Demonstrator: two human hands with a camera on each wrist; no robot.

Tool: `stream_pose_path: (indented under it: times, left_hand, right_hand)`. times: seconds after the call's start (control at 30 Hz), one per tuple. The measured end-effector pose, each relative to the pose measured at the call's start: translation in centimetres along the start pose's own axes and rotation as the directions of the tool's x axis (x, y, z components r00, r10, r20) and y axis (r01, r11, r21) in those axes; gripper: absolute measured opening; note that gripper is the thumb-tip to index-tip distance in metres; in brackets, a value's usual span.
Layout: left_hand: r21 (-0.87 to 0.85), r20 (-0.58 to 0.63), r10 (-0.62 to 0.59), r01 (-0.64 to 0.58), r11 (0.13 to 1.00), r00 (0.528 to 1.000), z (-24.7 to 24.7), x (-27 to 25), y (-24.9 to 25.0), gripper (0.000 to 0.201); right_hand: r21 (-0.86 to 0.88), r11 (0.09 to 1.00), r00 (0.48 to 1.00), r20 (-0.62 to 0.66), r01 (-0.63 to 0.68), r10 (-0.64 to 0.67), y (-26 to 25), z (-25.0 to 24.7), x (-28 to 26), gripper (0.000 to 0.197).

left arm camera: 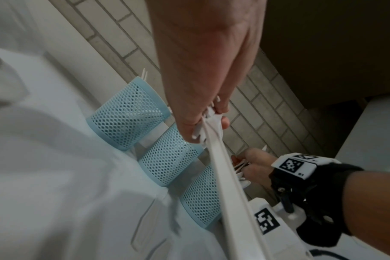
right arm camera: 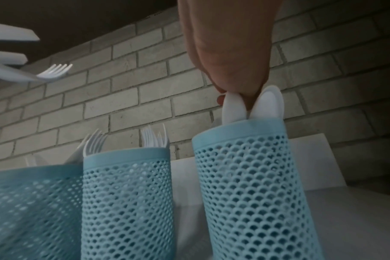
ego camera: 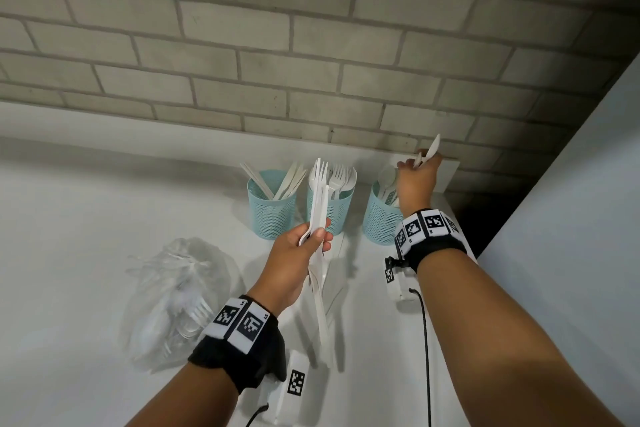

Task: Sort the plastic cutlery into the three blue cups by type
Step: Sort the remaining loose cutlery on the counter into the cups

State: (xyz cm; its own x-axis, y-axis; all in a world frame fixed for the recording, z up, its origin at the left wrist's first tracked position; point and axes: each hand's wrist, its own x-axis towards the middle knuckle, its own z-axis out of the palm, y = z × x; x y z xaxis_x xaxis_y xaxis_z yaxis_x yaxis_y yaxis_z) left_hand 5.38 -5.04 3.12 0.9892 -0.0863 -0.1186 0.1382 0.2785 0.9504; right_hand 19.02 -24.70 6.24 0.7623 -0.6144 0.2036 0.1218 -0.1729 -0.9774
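Note:
Three blue mesh cups stand in a row by the brick wall: the left cup holds knives, the middle cup forks, the right cup spoons. My left hand grips a bundle of white cutlery, fork tines up, in front of the middle cup. My right hand hovers over the right cup and pinches white spoons. In the right wrist view the fingertips pinch the spoons, whose bowls stick out of the cup.
A clear plastic bag with more white cutlery lies on the white counter at the left. The brick wall stands right behind the cups. A white panel closes off the right side.

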Motion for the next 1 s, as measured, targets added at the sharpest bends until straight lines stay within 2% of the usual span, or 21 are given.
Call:
stream_pose_path:
  times: [0.2,0.3,0.4,0.43,0.5,0.53,0.57,0.63,0.7,0.73,0.77,0.8,0.87,0.93,1.0]
  left_hand:
    - [-0.038,0.015,-0.035,0.035,0.999,0.999,-0.1,0.0,-0.1,0.017]
    - [-0.072,0.036,-0.044,0.046,0.996,0.998,-0.3,0.0,-0.2,0.020]
    - [-0.100,0.057,-0.053,0.059,0.993,0.997,-0.5,0.0,-0.1,0.022]
    - [-0.110,0.061,-0.057,0.063,0.992,0.997,-0.6,0.0,-0.1,0.023]
    - [-0.138,0.065,-0.062,0.070,0.988,0.996,-0.7,-0.1,-0.2,0.024]
    - [-0.154,0.063,-0.064,0.073,0.985,0.996,-0.9,-0.1,-0.2,0.025]
    - [-0.171,0.056,-0.065,0.074,0.982,0.996,-1.0,-0.2,-0.2,0.026]
    - [-0.210,0.028,-0.067,0.072,0.975,0.997,-1.4,-0.2,-0.2,0.025]
    - [-0.239,0.002,-0.059,0.058,0.969,0.998,-1.6,-0.3,-0.1,0.024]
    - [-0.244,-0.005,-0.050,0.047,0.969,0.999,-1.6,-0.3,-0.1,0.023]
    - [-0.244,-0.012,-0.039,0.035,0.969,0.999,-1.5,-0.4,-0.1,0.024]
    - [-0.243,-0.021,-0.030,0.024,0.970,0.999,-1.3,-0.4,-0.1,0.024]
    - [-0.245,-0.039,-0.017,0.007,0.969,0.999,-1.0,-0.6,-0.2,0.024]
    - [-0.254,-0.051,-0.015,0.001,0.967,0.999,-0.6,-0.8,-0.3,0.025]
    - [-0.260,-0.056,-0.016,0.001,0.966,0.998,-0.5,-1.0,-0.3,0.027]
  right_hand:
    - [-0.033,0.999,0.995,0.096,0.037,-0.034,-0.3,-0.7,-0.1,0.054]
    - [-0.120,0.981,0.986,0.082,0.152,-0.142,-1.0,-1.0,-0.7,0.046]
    - [-0.078,0.948,0.951,0.032,0.309,-0.307,-2.4,-1.1,-3.0,0.033]
    - [-0.033,0.946,0.945,0.075,0.321,-0.318,-2.9,-1.1,-4.1,0.026]
    - [0.048,0.972,0.923,0.307,0.230,-0.233,-3.8,-1.6,-6.4,0.010]
    - [0.016,0.987,0.869,0.472,0.163,-0.151,-4.1,-2.0,-7.3,0.005]
    - [-0.073,0.990,0.781,0.623,0.118,-0.047,-4.2,-2.6,-8.1,0.008]
    - [-0.302,0.948,0.546,0.813,0.098,0.202,-3.8,-3.7,-9.2,0.016]
    - [-0.486,0.861,0.294,0.853,0.146,0.432,-3.0,-4.3,-10.4,0.021]
    - [-0.546,0.822,0.183,0.835,0.162,0.518,-2.5,-4.3,-11.0,0.024]
    - [-0.585,0.795,0.098,0.811,0.162,0.577,-1.9,-4.2,-11.6,0.023]
    - [-0.607,0.781,0.043,0.792,0.147,0.608,-1.4,-4.1,-12.2,0.020]
    - [-0.611,0.786,-0.008,0.789,0.094,0.614,-0.7,-3.8,-13.1,0.015]
    - [-0.592,0.805,-0.026,0.805,0.030,0.593,-0.4,-3.7,-13.9,0.011]
    - [-0.582,0.813,-0.020,0.813,0.012,0.583,-0.4,-3.8,-14.2,0.010]
